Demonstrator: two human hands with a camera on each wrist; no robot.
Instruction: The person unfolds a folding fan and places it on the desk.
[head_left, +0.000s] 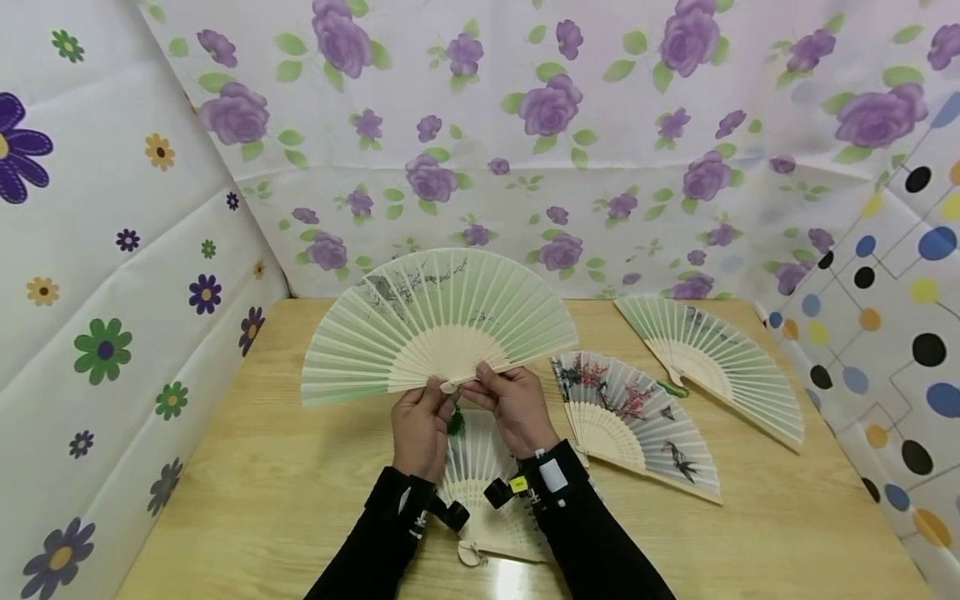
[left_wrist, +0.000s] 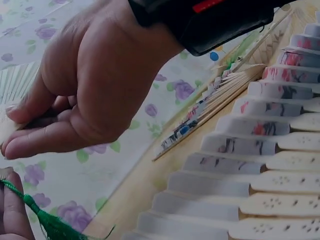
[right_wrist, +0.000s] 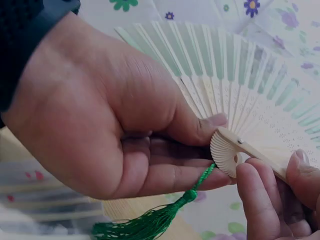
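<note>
A spread pale green folding fan point(head_left: 517, 292), with dark branch drawings, is held up above the table between both hands. My left hand point(head_left: 420, 433) pinches it at the pivot, thumb on top. With thumb and fingers my right hand point(head_left: 521, 408) pinches the lower right end rib, just beside the pivot. From the pivot hangs a green tassel point(right_wrist: 150, 217), near the left fingers. Below the wrists, a whitish fan point(head_left: 495, 521) with pierced ribs lies spread on the table, partly hidden by the forearms. Pink blossom shows on its leaf in the left wrist view.
To the right, a white fan point(head_left: 622, 408) with pink blossoms and birds lies spread on the wooden table point(head_left: 262, 467). Behind it lies another pale green fan point(head_left: 720, 358), near the table's right edge. Flowered cloth point(head_left: 480, 108) hangs behind; patterned cloths flank both sides.
</note>
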